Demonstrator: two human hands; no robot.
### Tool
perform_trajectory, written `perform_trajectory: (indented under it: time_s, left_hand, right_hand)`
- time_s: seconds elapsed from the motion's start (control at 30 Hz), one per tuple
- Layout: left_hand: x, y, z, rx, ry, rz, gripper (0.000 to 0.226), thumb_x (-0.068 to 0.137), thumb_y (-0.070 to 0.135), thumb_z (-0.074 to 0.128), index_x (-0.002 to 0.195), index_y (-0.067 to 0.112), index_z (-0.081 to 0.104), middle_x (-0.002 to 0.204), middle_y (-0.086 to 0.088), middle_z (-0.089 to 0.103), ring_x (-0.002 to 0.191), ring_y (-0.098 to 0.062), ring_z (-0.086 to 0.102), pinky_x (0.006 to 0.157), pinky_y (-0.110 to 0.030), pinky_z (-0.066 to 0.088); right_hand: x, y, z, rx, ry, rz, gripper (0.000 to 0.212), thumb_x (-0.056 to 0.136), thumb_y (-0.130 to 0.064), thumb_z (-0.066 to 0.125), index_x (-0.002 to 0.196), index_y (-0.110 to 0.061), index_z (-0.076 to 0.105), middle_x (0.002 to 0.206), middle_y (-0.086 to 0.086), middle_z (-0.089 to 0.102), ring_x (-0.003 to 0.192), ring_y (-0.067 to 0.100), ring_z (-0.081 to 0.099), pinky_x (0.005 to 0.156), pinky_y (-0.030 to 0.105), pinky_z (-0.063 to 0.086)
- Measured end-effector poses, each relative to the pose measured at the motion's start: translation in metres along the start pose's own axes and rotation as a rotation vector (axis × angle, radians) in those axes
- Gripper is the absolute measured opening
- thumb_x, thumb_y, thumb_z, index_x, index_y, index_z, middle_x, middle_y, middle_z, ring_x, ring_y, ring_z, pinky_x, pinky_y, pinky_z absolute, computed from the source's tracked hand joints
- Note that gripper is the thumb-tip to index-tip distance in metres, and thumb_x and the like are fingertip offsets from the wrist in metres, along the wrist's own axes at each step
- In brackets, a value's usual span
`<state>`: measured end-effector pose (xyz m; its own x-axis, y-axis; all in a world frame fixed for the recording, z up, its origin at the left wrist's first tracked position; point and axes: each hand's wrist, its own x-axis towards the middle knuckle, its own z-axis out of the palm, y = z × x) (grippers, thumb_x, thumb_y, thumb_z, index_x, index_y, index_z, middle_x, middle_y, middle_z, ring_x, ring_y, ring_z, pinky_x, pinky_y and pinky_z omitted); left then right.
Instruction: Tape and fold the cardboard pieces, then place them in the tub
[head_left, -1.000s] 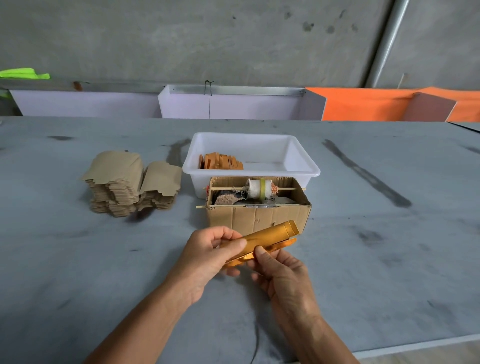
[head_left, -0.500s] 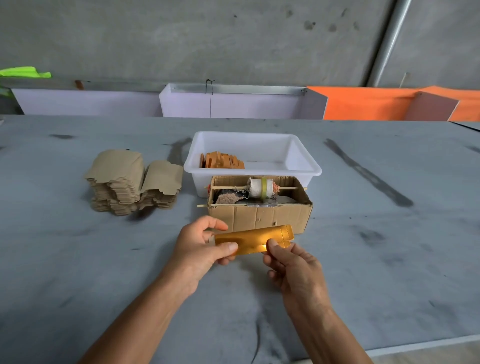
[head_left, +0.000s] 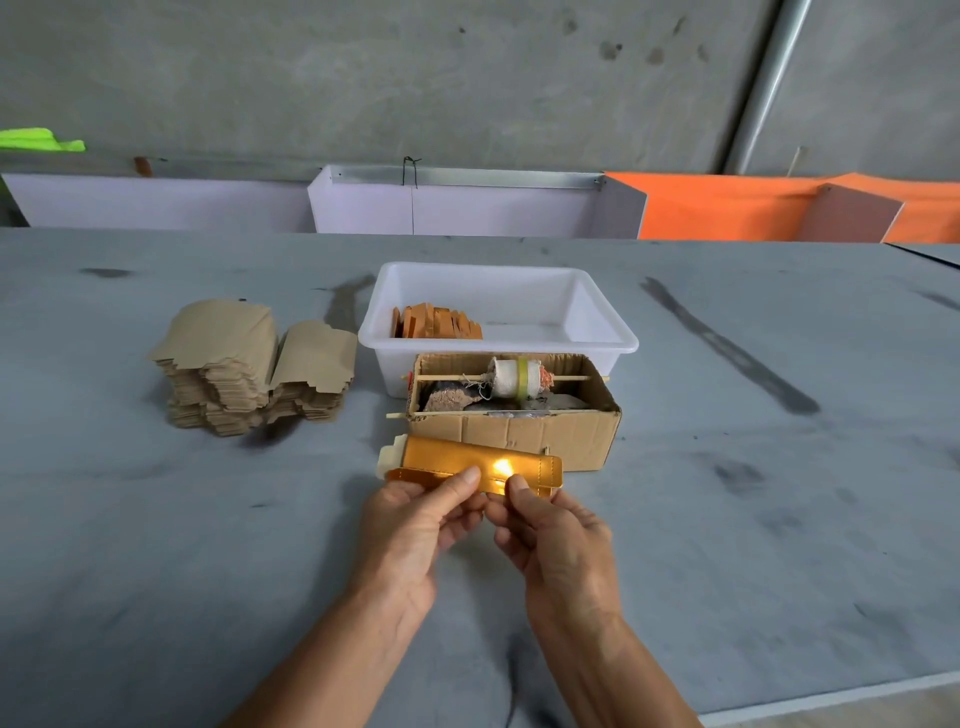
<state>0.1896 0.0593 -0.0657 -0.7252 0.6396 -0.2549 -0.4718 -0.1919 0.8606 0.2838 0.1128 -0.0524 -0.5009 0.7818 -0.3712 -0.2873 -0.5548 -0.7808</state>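
Note:
A shiny gold cardboard piece (head_left: 447, 462) is held flat and lengthwise just in front of the brown box. My left hand (head_left: 415, 525) pinches its lower edge near the middle, thumb on top. Just to the right, my right hand (head_left: 550, 540) pinches the same edge. A pale flap shows at the piece's left end. The white tub (head_left: 597, 332) stands behind the box and holds a row of folded orange pieces (head_left: 436, 323) at its left. A stack of unfolded tan cardboard pieces (head_left: 244, 364) lies to the left.
An open brown cardboard box (head_left: 519, 434) holds a tape roll (head_left: 514, 376) on a wooden stick, plus scraps. Both sit on a wide grey table (head_left: 753, 493). White and orange bins (head_left: 467, 208) line the far edge against a concrete wall.
The gold piece turned from a tilted, partly open pose to lying flat and level. Both hands shifted along it to pinch its near edge close together.

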Motion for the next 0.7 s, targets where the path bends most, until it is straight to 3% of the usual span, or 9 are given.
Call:
perform_trajectory:
  time_s: [0.13, 0.2, 0.27, 0.33, 0.43, 0.5, 0.6, 0.7]
  left_hand:
    - [0.009, 0.004, -0.004, -0.005, 0.008, 0.025, 0.013, 0.070, 0.008, 0.069, 0.076, -0.002, 0.066, 0.063, -0.016, 0.069, 0.054, -0.019, 0.067, 0.049, -0.024, 0.054]
    - [0.012, 0.004, -0.005, -0.021, 0.011, 0.035, 0.009, 0.077, 0.005, 0.067, 0.079, -0.004, 0.066, 0.064, -0.017, 0.069, 0.054, -0.021, 0.068, 0.049, -0.024, 0.054]
    - [0.017, 0.005, -0.006, -0.044, 0.018, 0.060, 0.007, 0.078, 0.004, 0.066, 0.080, -0.003, 0.066, 0.064, -0.015, 0.070, 0.055, -0.021, 0.069, 0.049, -0.023, 0.054]
    - [0.020, 0.006, -0.007, -0.052, 0.025, 0.089, 0.013, 0.072, 0.007, 0.069, 0.081, -0.003, 0.066, 0.066, -0.015, 0.071, 0.056, -0.022, 0.069, 0.050, -0.024, 0.055]
    - [0.024, 0.006, -0.007, -0.039, 0.035, 0.116, 0.023, 0.063, 0.014, 0.072, 0.080, -0.002, 0.067, 0.068, -0.017, 0.071, 0.060, -0.025, 0.070, 0.051, -0.024, 0.054]
    - [0.024, 0.005, -0.007, -0.038, 0.045, 0.116, 0.018, 0.064, 0.013, 0.074, 0.075, 0.001, 0.068, 0.069, -0.019, 0.071, 0.062, -0.027, 0.071, 0.051, -0.024, 0.055]
    - [0.025, 0.003, -0.008, -0.042, 0.031, 0.121, 0.008, 0.063, 0.014, 0.075, 0.064, 0.006, 0.072, 0.069, -0.019, 0.070, 0.063, -0.028, 0.071, 0.053, -0.024, 0.055]
    - [0.026, 0.003, -0.006, -0.046, 0.019, 0.137, 0.011, 0.065, 0.013, 0.075, 0.072, 0.005, 0.071, 0.069, -0.019, 0.071, 0.064, -0.028, 0.071, 0.054, -0.025, 0.055]
  right_hand:
    - [0.002, -0.007, 0.004, -0.064, -0.046, 0.020, 0.013, 0.092, -0.006, 0.056, 0.081, -0.003, 0.063, 0.069, 0.013, 0.072, 0.056, 0.013, 0.068, 0.046, 0.021, 0.051]
    - [0.003, -0.011, 0.005, -0.211, -0.028, -0.020, 0.017, 0.092, -0.011, 0.057, 0.079, -0.004, 0.065, 0.070, 0.010, 0.072, 0.056, 0.012, 0.067, 0.047, 0.022, 0.051]
    - [0.007, -0.017, 0.003, -0.535, 0.085, -0.222, 0.020, 0.091, -0.021, 0.061, 0.076, -0.009, 0.068, 0.065, 0.002, 0.070, 0.057, 0.013, 0.063, 0.051, 0.024, 0.047]
    - [0.011, -0.030, 0.002, -0.833, 0.253, -0.573, 0.015, 0.087, -0.024, 0.063, 0.077, -0.015, 0.069, 0.063, -0.008, 0.063, 0.062, 0.014, 0.057, 0.058, 0.026, 0.042]
    - [0.026, -0.059, 0.007, -1.088, 0.275, -0.907, 0.011, 0.085, -0.018, 0.063, 0.083, -0.020, 0.073, 0.079, -0.010, 0.066, 0.079, 0.018, 0.051, 0.068, 0.028, 0.034]
    - [0.044, -0.076, 0.012, -1.364, 0.232, -0.870, 0.017, 0.087, -0.021, 0.059, 0.091, -0.020, 0.075, 0.091, -0.003, 0.070, 0.090, 0.019, 0.044, 0.068, 0.025, 0.029]
    - [0.072, -0.091, 0.022, -1.694, 0.163, -0.695, 0.021, 0.088, -0.027, 0.056, 0.097, -0.018, 0.073, 0.100, 0.002, 0.069, 0.106, 0.021, 0.042, 0.074, 0.025, 0.036]
    - [0.093, -0.095, 0.031, -1.828, 0.075, -0.525, 0.019, 0.085, -0.028, 0.057, 0.088, -0.010, 0.063, 0.092, 0.006, 0.062, 0.099, 0.025, 0.052, 0.073, 0.030, 0.044]
